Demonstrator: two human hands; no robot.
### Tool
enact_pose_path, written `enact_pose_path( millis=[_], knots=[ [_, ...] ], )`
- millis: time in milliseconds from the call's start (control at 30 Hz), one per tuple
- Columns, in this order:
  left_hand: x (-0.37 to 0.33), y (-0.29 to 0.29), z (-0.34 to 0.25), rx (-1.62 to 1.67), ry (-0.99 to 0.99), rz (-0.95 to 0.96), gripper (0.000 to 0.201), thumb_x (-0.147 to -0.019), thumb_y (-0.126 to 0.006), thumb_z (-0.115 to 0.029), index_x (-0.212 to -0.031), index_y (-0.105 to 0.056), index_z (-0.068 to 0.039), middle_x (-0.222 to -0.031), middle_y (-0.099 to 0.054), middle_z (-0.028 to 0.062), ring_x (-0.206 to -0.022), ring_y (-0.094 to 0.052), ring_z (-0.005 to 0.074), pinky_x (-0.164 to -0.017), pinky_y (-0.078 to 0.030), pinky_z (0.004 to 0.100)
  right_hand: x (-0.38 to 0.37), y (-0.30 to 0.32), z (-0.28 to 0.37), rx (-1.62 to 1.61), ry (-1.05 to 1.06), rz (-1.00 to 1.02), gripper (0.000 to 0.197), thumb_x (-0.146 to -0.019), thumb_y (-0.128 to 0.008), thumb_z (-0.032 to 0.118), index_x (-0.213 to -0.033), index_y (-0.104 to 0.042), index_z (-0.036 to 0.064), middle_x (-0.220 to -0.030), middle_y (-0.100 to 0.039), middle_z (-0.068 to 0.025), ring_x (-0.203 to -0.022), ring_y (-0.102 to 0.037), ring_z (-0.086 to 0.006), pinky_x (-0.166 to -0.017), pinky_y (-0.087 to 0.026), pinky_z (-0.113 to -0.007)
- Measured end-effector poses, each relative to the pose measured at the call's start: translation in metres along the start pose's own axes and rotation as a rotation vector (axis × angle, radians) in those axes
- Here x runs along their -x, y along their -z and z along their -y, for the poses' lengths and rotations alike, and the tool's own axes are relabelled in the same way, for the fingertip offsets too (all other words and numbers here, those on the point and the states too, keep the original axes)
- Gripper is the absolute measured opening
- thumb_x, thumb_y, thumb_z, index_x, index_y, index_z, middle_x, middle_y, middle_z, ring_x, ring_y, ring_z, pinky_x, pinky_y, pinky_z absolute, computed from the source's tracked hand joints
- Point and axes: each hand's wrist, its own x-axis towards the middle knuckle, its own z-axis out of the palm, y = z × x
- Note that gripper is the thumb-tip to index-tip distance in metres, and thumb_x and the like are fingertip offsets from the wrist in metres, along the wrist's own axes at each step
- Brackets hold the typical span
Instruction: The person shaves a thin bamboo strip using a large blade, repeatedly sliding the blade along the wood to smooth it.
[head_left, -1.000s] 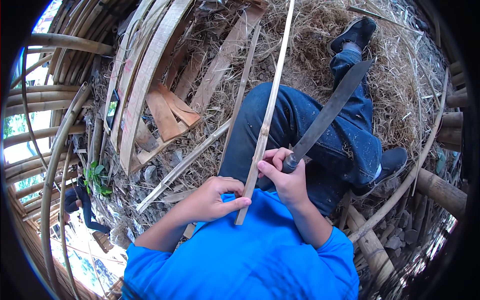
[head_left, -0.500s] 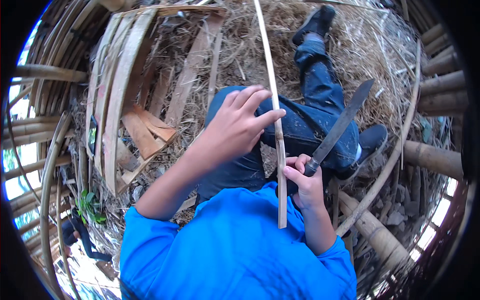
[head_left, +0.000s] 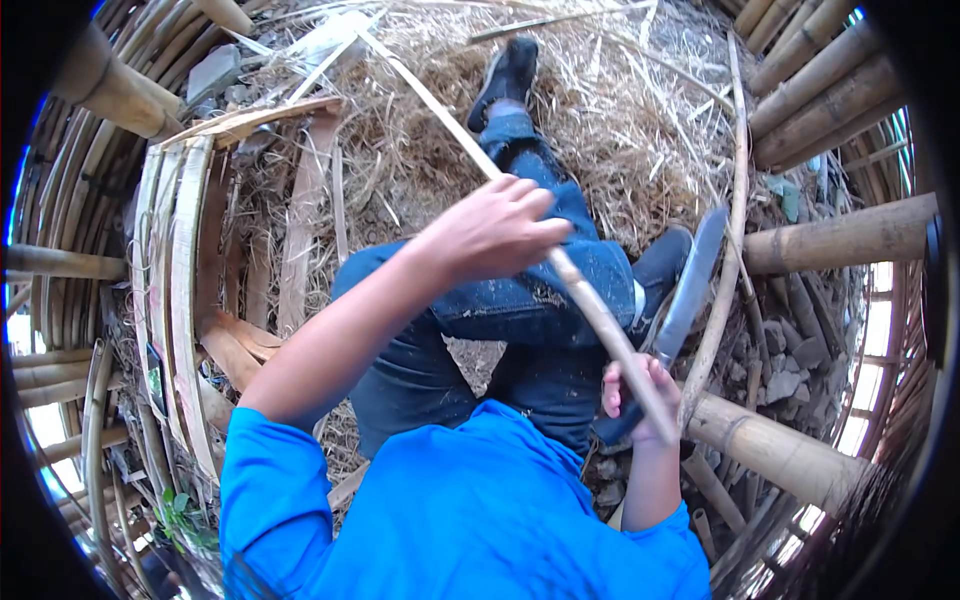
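My left hand (head_left: 500, 228) is closed around a long, thin bamboo strip (head_left: 598, 312) that slants across my lap. Its far end reaches over the shavings, while the near end, slightly blurred, passes across my right hand (head_left: 648, 400). That right hand grips the dark handle of a machete (head_left: 697, 280), its long blade pointing away and to the right, beside my shoe. The strip covers part of my right fingers, so whether they also touch it is unclear. Beneath lie my legs in dusty jeans (head_left: 500, 310).
A wooden slatted crate (head_left: 185, 260) stands on the left among boards. Straw-like shavings (head_left: 420, 150) cover the ground ahead. On the right are thick bamboo poles (head_left: 780, 450), a curved stick (head_left: 738, 180) and broken stones (head_left: 790, 375). Bamboo walls surround me.
My left hand has closed on the strip. The strip has swung aslant, its near end to the right and far end to the left. My right hand has moved right and lower with the machete.
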Motion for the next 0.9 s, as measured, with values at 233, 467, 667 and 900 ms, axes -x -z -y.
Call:
enact_pose_path(
  millis=[233,467,667,900],
  knots=[
    [-0.099,0.027,-0.046,0.043,-0.121,-0.193,0.019,-0.085,-0.055,-0.029,-0.093,-0.058,-0.012,-0.081,-0.055,0.0079,-0.083,-0.057,0.0245,-0.074,-0.044,0.0376,0.000,0.000,-0.011,-0.074,0.026,-0.131,0.031,-0.087,-0.055,0.031,-0.066,-0.039,0.0137,-0.087,-0.060,-0.0163,-0.067,-0.060,-0.0222,-0.055,-0.050,-0.034],
    [-0.141,0.057,-0.111,-0.173,-0.041,-0.136,0.017,-0.089,-0.049,-0.026,-0.091,-0.059,-0.012,-0.086,-0.061,0.0107,-0.083,-0.056,0.0220,-0.068,-0.040,0.0343,-0.014,-0.011,-0.033,0.034,-0.082,-0.198,0.023,-0.085,-0.057,0.021,-0.068,-0.045,0.0110,-0.082,-0.065,-0.0173,-0.063,-0.062,-0.0233,-0.056,-0.051,-0.034],
    [-0.156,0.062,-0.122,-0.252,0.107,-0.147,0.019,-0.089,-0.048,-0.027,-0.099,-0.057,-0.015,-0.086,-0.058,0.0074,-0.082,-0.053,0.0209,-0.068,-0.034,0.0345,-0.015,-0.021,-0.036,0.109,-0.069,-0.188,0.022,-0.086,-0.057,0.022,-0.071,-0.051,0.0066,-0.078,-0.064,-0.0153,-0.062,-0.061,-0.0216,-0.054,-0.051,-0.033],
    [-0.172,0.050,-0.106,-0.366,0.368,-0.036,0.022,-0.091,-0.049,-0.024,-0.108,-0.051,-0.011,-0.084,-0.053,0.0031,-0.079,-0.049,0.0167,-0.067,-0.035,0.0353,-0.016,-0.024,-0.043,0.081,-0.123,-0.229,0.022,-0.087,-0.056,0.024,-0.074,-0.051,0.0069,-0.078,-0.063,-0.0139,-0.063,-0.060,-0.0207,-0.055,-0.050,-0.034]
  ],
)
